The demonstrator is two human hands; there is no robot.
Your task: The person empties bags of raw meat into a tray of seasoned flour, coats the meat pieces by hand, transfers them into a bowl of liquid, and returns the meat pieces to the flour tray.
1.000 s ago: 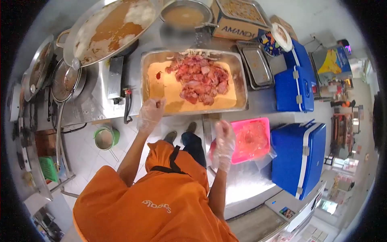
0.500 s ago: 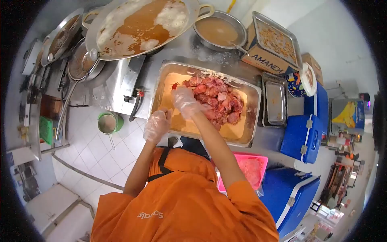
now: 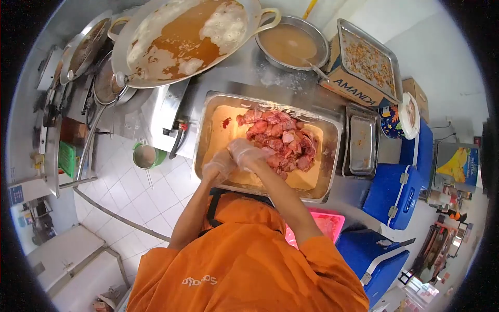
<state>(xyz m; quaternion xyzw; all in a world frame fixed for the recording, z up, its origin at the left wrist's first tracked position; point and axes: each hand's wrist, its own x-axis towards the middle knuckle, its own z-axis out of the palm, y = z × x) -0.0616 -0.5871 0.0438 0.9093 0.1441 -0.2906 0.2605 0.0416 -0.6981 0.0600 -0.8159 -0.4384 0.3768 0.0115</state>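
1. Fingers: left hand (image 3: 218,168) and right hand (image 3: 246,154), clear-gloved, meet over the near-left part of the steel pan (image 3: 331,161); we cannot tell whether they grip.
2. Raw meat pieces (image 3: 283,136) lie heaped in the pan, beside the right hand. We judge them soft, slippery; cup from beneath.

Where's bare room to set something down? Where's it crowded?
Free: steel counter between wok, metal bowl and meat tray, with whitish smears by the bowl; smaller patch between meat tray and middle blue cooler.
Crowded: stacked trays sit close beside the meat tray; left hand and right hand bunch over its near-left corner.
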